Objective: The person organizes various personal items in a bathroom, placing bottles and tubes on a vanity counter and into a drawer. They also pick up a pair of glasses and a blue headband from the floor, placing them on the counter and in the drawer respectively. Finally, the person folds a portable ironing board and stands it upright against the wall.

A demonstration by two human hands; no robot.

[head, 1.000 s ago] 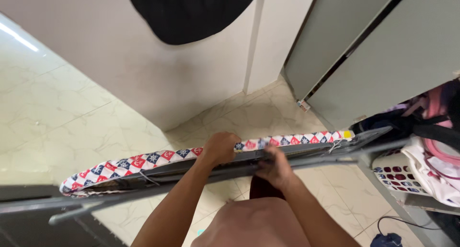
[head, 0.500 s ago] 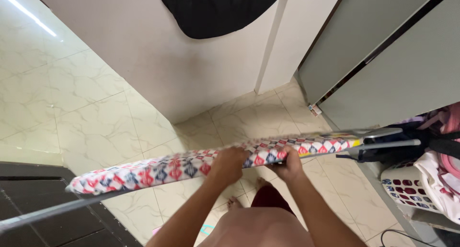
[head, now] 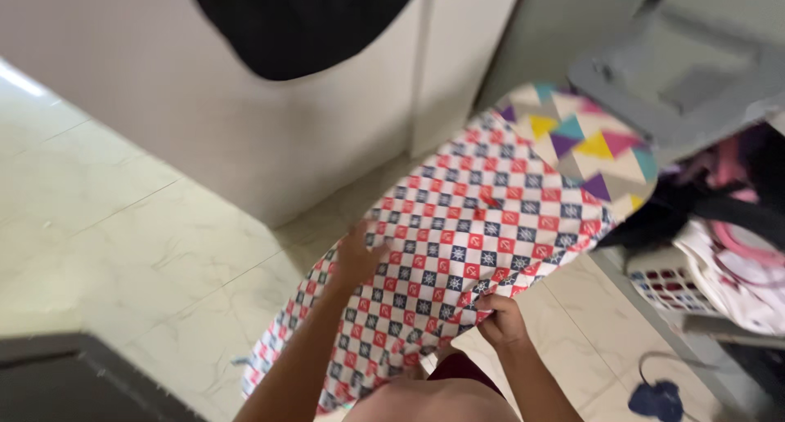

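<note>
Head camera looks down at an ironing board (head: 482, 217) held in front of the person, its padded top facing up and slanting from low on the left to high on the right. The cover is a small check of red, navy and white, with a patch of coloured triangles at the far rounded end. The left hand (head: 357, 254) lies on the near-left edge of the cover with fingers spread, not closed around anything. The right hand (head: 500, 320) is curled around the near-right edge, gripping board and cloth together. The board looks long, stiff and fairly heavy, with a soft cover that could slide over the frame, so the firm long edges seem the safest places to hold. Beneath it is pale marbled floor tile (head: 123, 226). A dark garment (head: 294, 21) hangs against the white wall behind. To the right sits a laundry basket (head: 675, 283) heaped with clothes.
</note>
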